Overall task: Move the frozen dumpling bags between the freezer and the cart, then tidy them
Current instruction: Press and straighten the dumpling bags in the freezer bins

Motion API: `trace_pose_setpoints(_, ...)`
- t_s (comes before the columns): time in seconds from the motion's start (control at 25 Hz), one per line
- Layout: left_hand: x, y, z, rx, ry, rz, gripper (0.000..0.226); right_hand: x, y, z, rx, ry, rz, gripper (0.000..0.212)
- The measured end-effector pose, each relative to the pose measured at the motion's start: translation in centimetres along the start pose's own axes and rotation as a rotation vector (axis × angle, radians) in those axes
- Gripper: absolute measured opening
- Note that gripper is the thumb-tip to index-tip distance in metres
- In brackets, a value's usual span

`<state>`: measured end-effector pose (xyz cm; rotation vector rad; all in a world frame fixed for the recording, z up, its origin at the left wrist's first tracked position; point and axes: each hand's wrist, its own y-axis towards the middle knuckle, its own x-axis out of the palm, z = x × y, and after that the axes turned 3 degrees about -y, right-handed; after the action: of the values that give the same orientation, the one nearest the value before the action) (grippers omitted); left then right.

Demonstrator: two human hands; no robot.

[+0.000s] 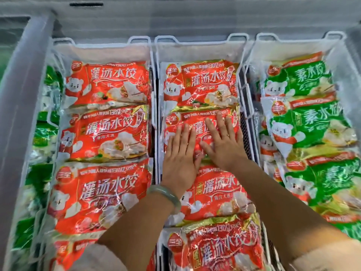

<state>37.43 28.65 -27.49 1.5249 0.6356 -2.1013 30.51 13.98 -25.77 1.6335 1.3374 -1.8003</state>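
Red crinkly plastic dumpling bag (201,130), middle white wire basket (201,39): left hand (180,153), right hand (224,141) pressing open-palmed, gripping nothing, probably flattening it.

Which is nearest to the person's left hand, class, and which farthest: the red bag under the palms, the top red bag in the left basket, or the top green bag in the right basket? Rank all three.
Measured from the left hand:
1. Red bag under the palms, middle basket, touching the hand.
2. Top red bag, left basket, up and to the left.
3. Top green bag, right basket, far corner.
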Motion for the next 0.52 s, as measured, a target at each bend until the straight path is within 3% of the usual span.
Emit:
trace_pose_setpoints(0.24, 0.1, -1.9, -1.4, 0.013, 0.136, -0.004, 0.068, 0.9, -6.1, -0.1, -0.064, -0.023, 0.239, 0.071)
trace_pose_setpoints(0.32, -0.9, -2.5, -0.3, -0.034, 0.097, 0.016, 0.063, 2.1, -9.1, -0.2, -0.084, -0.074, 0.249, 0.071)
trace_pose_setpoints(0.52, -2.4, -7.7, 1.8, -0.02, -0.055, -0.075, 0.066, 3.4, -14.9, -0.8, -0.214, -0.189, 0.256, 0.046)
